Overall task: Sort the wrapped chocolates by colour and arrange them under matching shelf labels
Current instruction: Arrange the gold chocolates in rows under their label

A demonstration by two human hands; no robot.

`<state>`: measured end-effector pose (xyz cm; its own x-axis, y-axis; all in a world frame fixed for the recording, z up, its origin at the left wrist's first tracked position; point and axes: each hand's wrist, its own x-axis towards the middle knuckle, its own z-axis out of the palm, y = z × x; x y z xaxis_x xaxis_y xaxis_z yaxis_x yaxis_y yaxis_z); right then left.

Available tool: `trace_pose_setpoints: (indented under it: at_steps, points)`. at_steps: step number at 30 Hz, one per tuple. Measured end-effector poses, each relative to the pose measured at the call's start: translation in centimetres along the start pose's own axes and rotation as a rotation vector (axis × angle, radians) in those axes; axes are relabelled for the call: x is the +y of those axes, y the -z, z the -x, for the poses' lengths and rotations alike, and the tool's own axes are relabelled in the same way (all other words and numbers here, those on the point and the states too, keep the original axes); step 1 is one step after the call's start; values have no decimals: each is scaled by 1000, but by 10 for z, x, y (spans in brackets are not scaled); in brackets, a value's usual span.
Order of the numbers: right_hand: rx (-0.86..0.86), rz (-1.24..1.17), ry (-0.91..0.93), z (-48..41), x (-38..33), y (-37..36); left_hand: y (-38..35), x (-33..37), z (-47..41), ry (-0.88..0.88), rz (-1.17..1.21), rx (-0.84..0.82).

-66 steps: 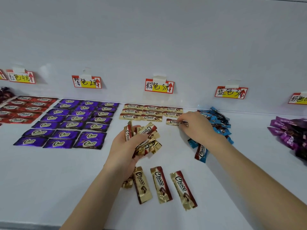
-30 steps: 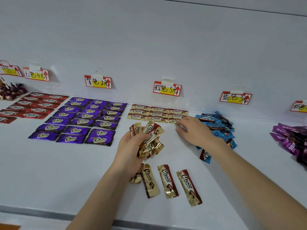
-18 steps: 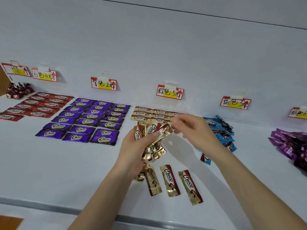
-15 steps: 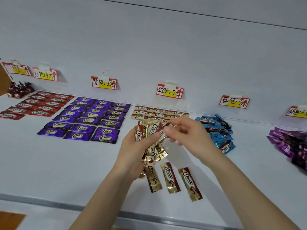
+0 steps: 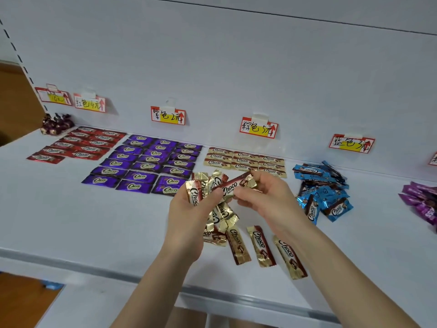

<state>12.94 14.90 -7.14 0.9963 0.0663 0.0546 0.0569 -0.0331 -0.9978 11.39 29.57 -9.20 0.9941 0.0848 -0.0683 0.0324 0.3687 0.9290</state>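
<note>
My left hand [image 5: 189, 216] grips a fanned bunch of gold-and-brown chocolates [image 5: 201, 188] above the white shelf [image 5: 82, 221]. My right hand [image 5: 267, 200] pinches one gold-and-brown chocolate [image 5: 234, 184] at the top of that bunch. Neat rows of gold-brown chocolates [image 5: 246, 160] lie under the brown label [image 5: 259, 127]. Several loose gold-brown ones [image 5: 261, 246] lie on the shelf below my hands.
Red chocolates [image 5: 78, 144] lie in rows under the red label [image 5: 89, 104], purple ones [image 5: 151, 163] under the purple label [image 5: 168, 115]. A loose blue pile [image 5: 324, 190] sits under the blue label [image 5: 351, 143]. Magenta wrappers [image 5: 423, 202] lie far right, dark round sweets [image 5: 56, 123] far left.
My right hand left the gold-brown rows near the back and came to the bunch in my left hand, where it now pinches one chocolate. The view shifted rightward and down.
</note>
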Motion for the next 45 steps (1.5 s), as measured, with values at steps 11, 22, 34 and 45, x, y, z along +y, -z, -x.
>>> trace_pose_setpoints:
  at_steps: [11, 22, 34, 45]
  points:
    - [84, 477, 1, -81, 28, -6, 36, 15, -20, 101, 146, 86]
    - [-81, 1146, 347, -80, 53, -8, 42, 10, -20, 46, 134, 94]
    - [-125, 1249, 298, -94, 50, -22, 40, 11, -23, 65, 144, 97]
    - [-149, 1254, 306, -94, 48, -23, 42, 8, -24, 59, 130, 75]
